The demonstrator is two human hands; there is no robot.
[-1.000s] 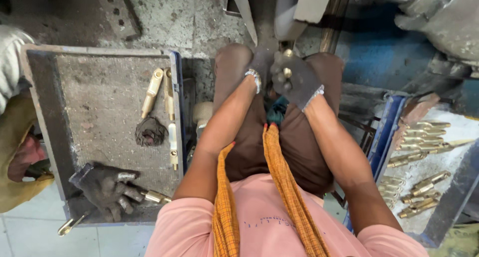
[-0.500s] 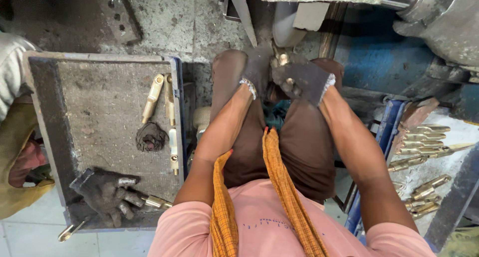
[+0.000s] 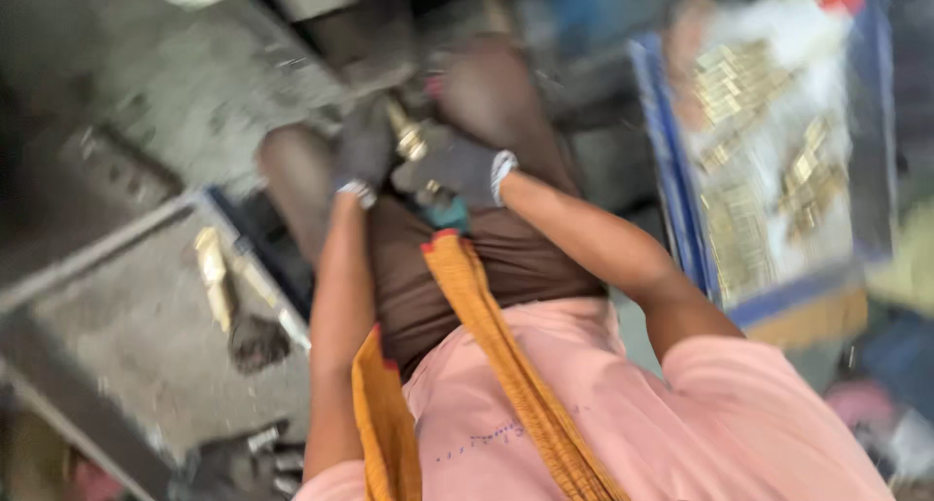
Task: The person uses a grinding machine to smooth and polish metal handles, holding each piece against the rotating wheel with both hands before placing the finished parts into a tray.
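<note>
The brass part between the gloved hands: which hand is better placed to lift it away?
Probably the right hand: its glove lies across the brass part and seems to grip it. The left hand only rests beside it. Blur hides the fingers.

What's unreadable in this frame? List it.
- Brass part between the gloved left hand and right hand: head view, motion blur and the gloves hide its shape and the grip.
- Brass pieces in the blue tray: blurred, cannot be counted.
- Brush on the grey tray: smeared.
- Dark glove at the bottom: cut off by the frame edge.
</note>
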